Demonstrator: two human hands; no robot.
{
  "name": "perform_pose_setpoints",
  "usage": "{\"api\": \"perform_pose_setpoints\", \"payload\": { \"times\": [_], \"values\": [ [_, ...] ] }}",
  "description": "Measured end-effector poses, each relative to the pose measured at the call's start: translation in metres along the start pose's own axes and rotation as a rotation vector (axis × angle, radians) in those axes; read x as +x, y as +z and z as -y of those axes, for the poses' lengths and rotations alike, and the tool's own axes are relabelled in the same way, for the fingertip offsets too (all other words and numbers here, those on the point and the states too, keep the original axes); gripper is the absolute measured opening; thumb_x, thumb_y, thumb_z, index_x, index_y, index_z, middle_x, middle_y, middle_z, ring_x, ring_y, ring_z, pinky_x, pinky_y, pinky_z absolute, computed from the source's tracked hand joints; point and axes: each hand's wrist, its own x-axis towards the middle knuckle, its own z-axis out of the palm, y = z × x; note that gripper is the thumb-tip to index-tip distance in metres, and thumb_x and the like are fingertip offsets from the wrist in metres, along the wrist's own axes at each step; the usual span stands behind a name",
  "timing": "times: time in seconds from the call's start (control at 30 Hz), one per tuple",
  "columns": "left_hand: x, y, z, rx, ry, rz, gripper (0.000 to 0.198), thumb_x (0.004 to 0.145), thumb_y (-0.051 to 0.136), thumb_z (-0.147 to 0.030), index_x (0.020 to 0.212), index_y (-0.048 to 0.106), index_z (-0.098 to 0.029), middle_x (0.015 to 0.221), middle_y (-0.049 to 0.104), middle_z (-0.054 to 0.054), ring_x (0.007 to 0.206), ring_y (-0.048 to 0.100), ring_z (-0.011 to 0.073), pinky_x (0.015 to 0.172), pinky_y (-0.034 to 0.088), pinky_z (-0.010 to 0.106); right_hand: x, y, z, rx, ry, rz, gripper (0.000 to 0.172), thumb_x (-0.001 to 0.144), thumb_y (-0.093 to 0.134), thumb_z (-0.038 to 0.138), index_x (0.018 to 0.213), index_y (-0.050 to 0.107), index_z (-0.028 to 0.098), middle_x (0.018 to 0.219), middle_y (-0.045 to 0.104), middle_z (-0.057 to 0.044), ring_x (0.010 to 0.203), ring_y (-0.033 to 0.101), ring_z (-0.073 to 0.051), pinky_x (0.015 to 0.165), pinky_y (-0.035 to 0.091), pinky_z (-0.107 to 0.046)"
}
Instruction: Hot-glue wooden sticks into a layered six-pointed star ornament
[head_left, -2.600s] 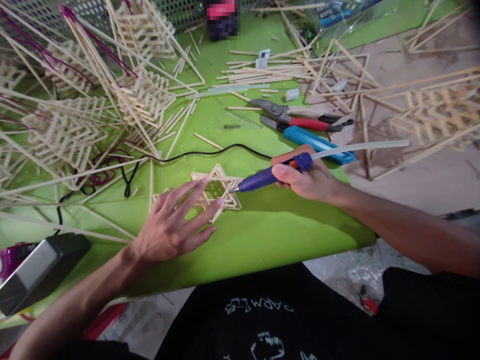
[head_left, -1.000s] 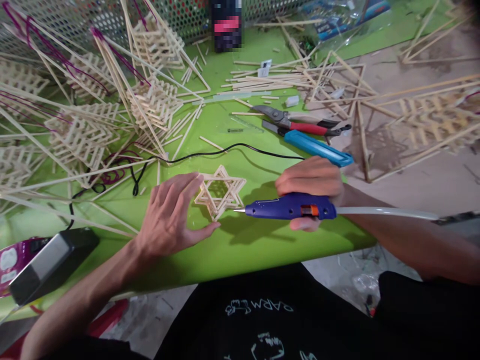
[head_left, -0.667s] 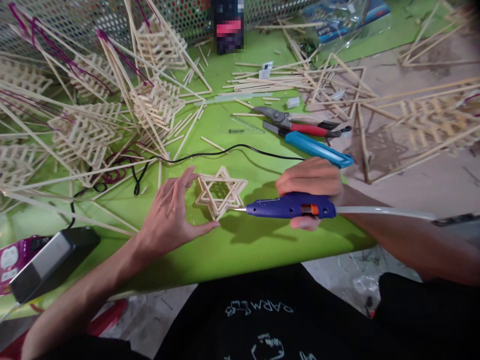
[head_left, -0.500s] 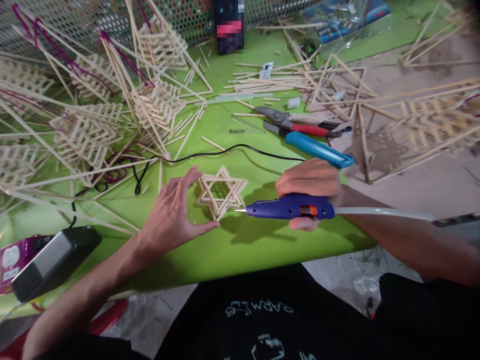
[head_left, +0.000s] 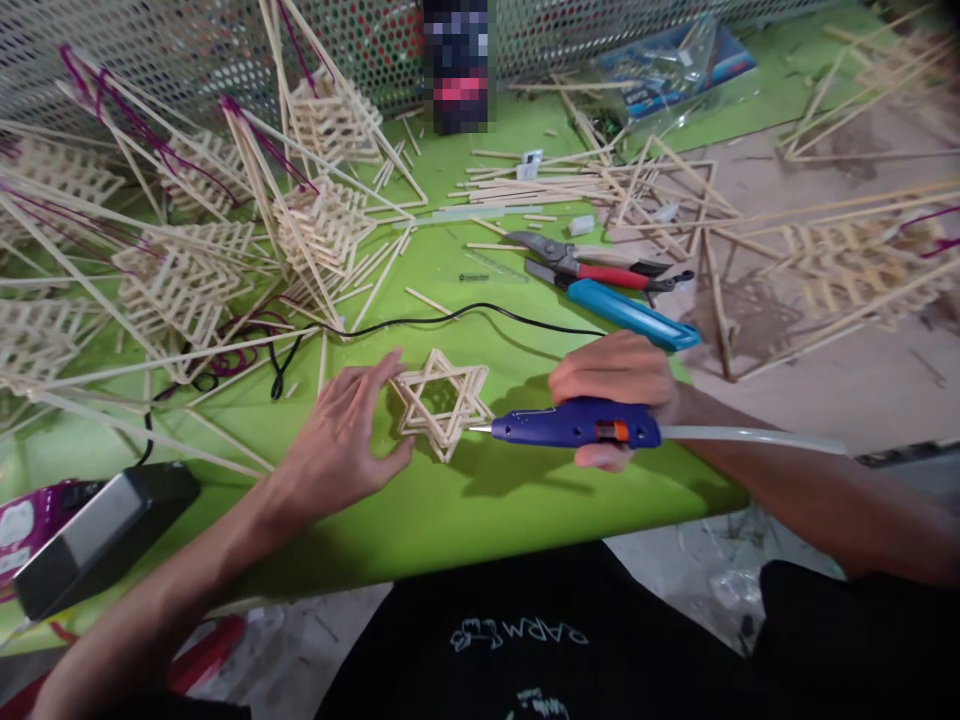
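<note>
Your left hand (head_left: 341, 430) is curving half open around one side of a star (head_left: 442, 436) made of thin, straight wooden sticks; I cannot tell if it is touching. Your right hand (head_left: 611, 375) is gripping the hard blue glue gun (head_left: 547, 424), its pointy metal tip sitting right by the star. The star is lying flat on the smooth green bench (head_left: 540, 510).

Pruners (head_left: 611, 275) beside blue cutter (head_left: 634, 315) on green table (head_left: 495, 520); loose sticks (head_left: 532, 190) behind, plastic packet (head_left: 675, 68) beyond. Stick towers (head_left: 322, 228) crowd far left; dark box (head_left: 139, 515) at near left, purple pack (head_left: 34, 525) beside it.
</note>
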Motion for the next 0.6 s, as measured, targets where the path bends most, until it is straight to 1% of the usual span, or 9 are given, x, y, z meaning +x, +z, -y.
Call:
{"api": "perform_pose_setpoints", "payload": {
  "times": [0.03, 0.1, 0.27, 0.37, 0.43, 0.5, 0.53, 0.6],
  "values": [
    [0.0, 0.0007, -0.0008, -0.003, 0.011, -0.026, 0.093, 0.084, 0.073, -0.03, 0.158, 0.018, -0.015, 0.134, 0.064, 0.014, 0.123, 0.058, 0.0315, 0.106, 0.049, 0.054, 0.0009, -0.0002, 0.0003, 0.025, -0.006, -0.047, 0.044, 0.083, 0.064, 0.067, 0.082, 0.059, 0.023, 0.071, 0.067, -0.004, 0.062, 0.066, -0.017, 0.054, 0.05, -0.03],
    [-0.0003, 0.0029, -0.0021, -0.001, 0.03, -0.073, 0.091, 0.084, 0.076, -0.032, 0.157, 0.022, -0.015, 0.13, 0.066, 0.014, 0.12, 0.06, 0.0309, 0.103, 0.051, 0.053, 0.0034, -0.0003, 0.0013, 0.072, -0.012, -0.122, 0.044, 0.083, 0.064, 0.067, 0.082, 0.06, 0.023, 0.07, 0.066, -0.003, 0.061, 0.065, -0.017, 0.054, 0.05, -0.03],
    [-0.0013, 0.006, -0.0018, 0.078, 0.025, -0.127, 0.1, 0.077, 0.083, -0.049, 0.153, 0.029, -0.014, 0.119, 0.07, 0.013, 0.111, 0.063, 0.0319, 0.097, 0.053, 0.05, 0.0068, -0.0001, 0.003, 0.077, -0.015, -0.131, 0.046, 0.085, 0.06, 0.069, 0.08, 0.061, 0.024, 0.066, 0.065, -0.003, 0.057, 0.063, -0.016, 0.052, 0.05, -0.031],
    [-0.0015, 0.0048, 0.0, 0.132, 0.024, -0.146, 0.103, 0.074, 0.084, -0.055, 0.151, 0.031, -0.013, 0.112, 0.071, 0.012, 0.104, 0.064, 0.0314, 0.093, 0.053, 0.047, 0.0061, -0.0001, 0.0024, 0.064, -0.017, -0.145, 0.048, 0.084, 0.059, 0.071, 0.081, 0.061, 0.024, 0.066, 0.065, -0.004, 0.057, 0.064, -0.017, 0.051, 0.05, -0.031],
    [-0.0012, 0.0038, 0.0007, 0.157, 0.022, -0.138, 0.104, 0.074, 0.083, -0.058, 0.151, 0.032, -0.012, 0.108, 0.071, 0.012, 0.101, 0.064, 0.0316, 0.091, 0.054, 0.047, 0.0052, -0.0004, 0.0016, 0.046, -0.017, -0.159, 0.049, 0.083, 0.059, 0.072, 0.082, 0.062, 0.024, 0.066, 0.066, -0.004, 0.057, 0.064, -0.017, 0.05, 0.05, -0.031],
    [-0.0005, 0.0029, 0.0003, 0.177, 0.03, -0.138, 0.104, 0.075, 0.08, -0.06, 0.152, 0.031, -0.011, 0.113, 0.07, 0.015, 0.104, 0.063, 0.033, 0.093, 0.053, 0.049, 0.0043, -0.0009, 0.0008, 0.028, -0.022, -0.165, 0.049, 0.082, 0.06, 0.073, 0.083, 0.062, 0.024, 0.067, 0.066, -0.004, 0.056, 0.064, -0.018, 0.05, 0.05, -0.032],
    [-0.0002, 0.0024, -0.0003, 0.184, 0.052, -0.142, 0.102, 0.077, 0.079, -0.06, 0.152, 0.031, -0.011, 0.119, 0.068, 0.017, 0.109, 0.062, 0.0342, 0.096, 0.052, 0.05, 0.0039, -0.0013, 0.0005, 0.021, -0.026, -0.165, 0.049, 0.082, 0.06, 0.073, 0.084, 0.062, 0.024, 0.067, 0.067, -0.004, 0.056, 0.064, -0.018, 0.05, 0.05, -0.032],
    [0.0001, 0.0013, -0.0019, 0.198, 0.142, -0.15, 0.093, 0.081, 0.076, -0.055, 0.153, 0.032, -0.015, 0.135, 0.061, 0.02, 0.122, 0.058, 0.0353, 0.1, 0.049, 0.05, 0.0031, -0.002, 0.0002, 0.006, -0.029, -0.158, 0.047, 0.083, 0.059, 0.071, 0.084, 0.062, 0.024, 0.068, 0.067, -0.004, 0.056, 0.064, -0.018, 0.049, 0.05, -0.032]
  ]
}}
